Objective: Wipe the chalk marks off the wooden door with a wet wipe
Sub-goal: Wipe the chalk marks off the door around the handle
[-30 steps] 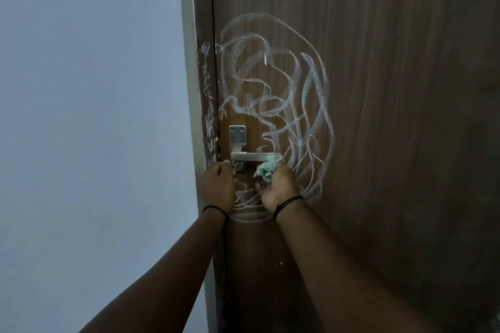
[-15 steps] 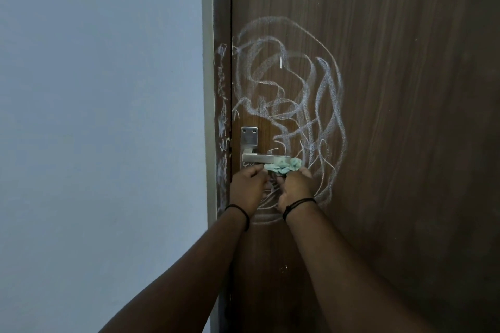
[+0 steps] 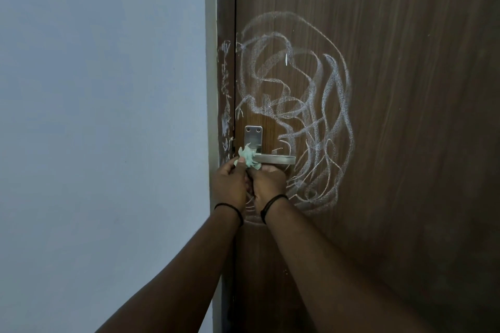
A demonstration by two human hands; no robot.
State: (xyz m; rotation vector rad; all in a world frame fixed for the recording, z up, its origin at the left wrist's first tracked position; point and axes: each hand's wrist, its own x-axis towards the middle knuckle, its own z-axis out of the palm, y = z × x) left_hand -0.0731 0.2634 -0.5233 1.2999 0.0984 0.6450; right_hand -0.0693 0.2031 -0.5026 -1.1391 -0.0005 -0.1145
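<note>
- At the base of the lever handle point(image 3: 274, 160), the wet wipe point(image 3: 247, 159) is a crumpled wad touching the metal, not on any chalk.
- The left hand point(image 3: 230, 184) pinches its left side, thumb on top. The right hand point(image 3: 269, 184), curled under the lever, grasps its lower edge.
- Opening the wad into a flat pad first would probably put more damp surface on the wood.
- The chalk marks point(image 3: 295, 105) loop across the wooden door point(image 3: 405, 143) above and right of the handle, none visibly wiped; fainter ones streak the door frame point(image 3: 226, 94).
- Overlapping strokes from the top down, refolding to a clean face, should limit smearing.
</note>
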